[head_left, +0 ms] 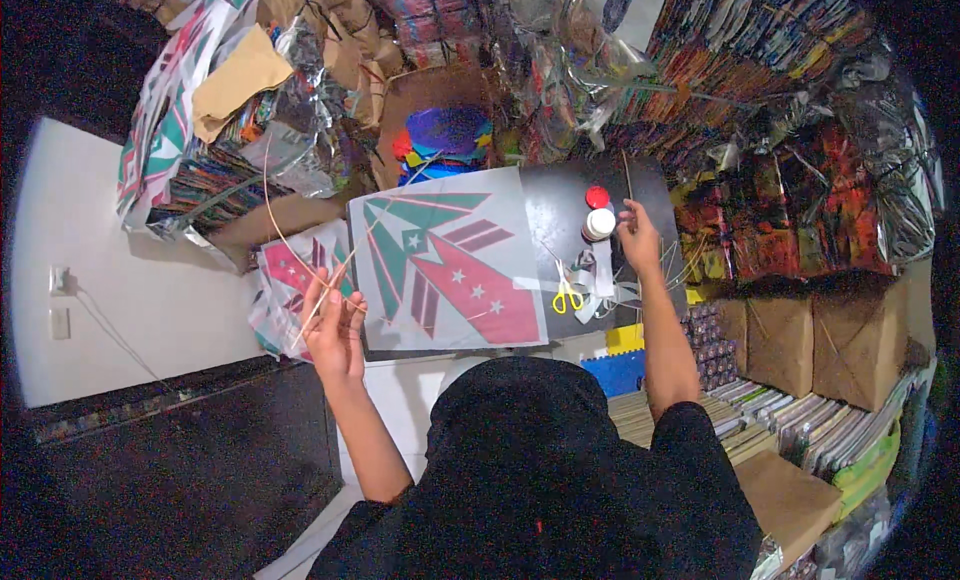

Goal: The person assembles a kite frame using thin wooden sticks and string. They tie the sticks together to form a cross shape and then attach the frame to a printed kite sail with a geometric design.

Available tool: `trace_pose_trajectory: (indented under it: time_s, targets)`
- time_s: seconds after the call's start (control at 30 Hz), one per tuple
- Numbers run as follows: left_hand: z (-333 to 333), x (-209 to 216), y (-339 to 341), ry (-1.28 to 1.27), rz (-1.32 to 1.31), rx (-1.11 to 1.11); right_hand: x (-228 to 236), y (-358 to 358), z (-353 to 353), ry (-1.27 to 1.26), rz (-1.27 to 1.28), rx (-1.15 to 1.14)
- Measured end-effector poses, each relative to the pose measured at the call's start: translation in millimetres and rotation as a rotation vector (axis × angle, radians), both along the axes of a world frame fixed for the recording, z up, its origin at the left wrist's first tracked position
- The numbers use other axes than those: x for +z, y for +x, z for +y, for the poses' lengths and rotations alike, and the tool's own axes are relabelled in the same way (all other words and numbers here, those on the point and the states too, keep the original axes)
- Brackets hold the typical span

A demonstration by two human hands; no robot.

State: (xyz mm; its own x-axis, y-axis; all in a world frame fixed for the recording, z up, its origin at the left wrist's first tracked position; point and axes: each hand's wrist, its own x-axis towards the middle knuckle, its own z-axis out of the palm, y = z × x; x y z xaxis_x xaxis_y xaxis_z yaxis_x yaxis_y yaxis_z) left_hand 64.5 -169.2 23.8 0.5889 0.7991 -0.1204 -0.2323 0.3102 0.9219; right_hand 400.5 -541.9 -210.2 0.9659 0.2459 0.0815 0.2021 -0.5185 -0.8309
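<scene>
My left hand (pixel 336 330) is closed on thin pale sticks (pixel 350 260). One runs fairly straight up to the right over the sheet; another curves up to the left. Beneath them a white sheet (pixel 510 215) with green, red and maroon star shapes lies flat on the dark table (pixel 560 190). At the table's right side, my right hand (pixel 640 238) has its fingers pinched around the lower end of a short thin stick (pixel 627 175). Beside that hand are a white jar (pixel 599 225), a red lid (pixel 597 197), yellow-handled scissors (pixel 567 298) and clear-white tape strips (pixel 602 270).
More printed sheets (pixel 290 280) hang off the table's left edge. Behind it stands a cardboard box (pixel 400 100) with blue pieces inside. Stacked packs (pixel 740 40) line the far side, and brown paper parcels (pixel 850 340) stand at right. A dark cabinet (pixel 190 460) is at lower left.
</scene>
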Motion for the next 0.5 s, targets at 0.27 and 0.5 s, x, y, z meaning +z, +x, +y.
trace_pose_trajectory:
  time_s: [0.27,0.5]
  targets:
    - [-22,-6,17,0.004,0.057,0.042,-1,31,10,-0.155,0.036,0.132]
    - [-35,-9,32,0.014,0.056,0.044,3,37,15,-0.277,0.086,0.158]
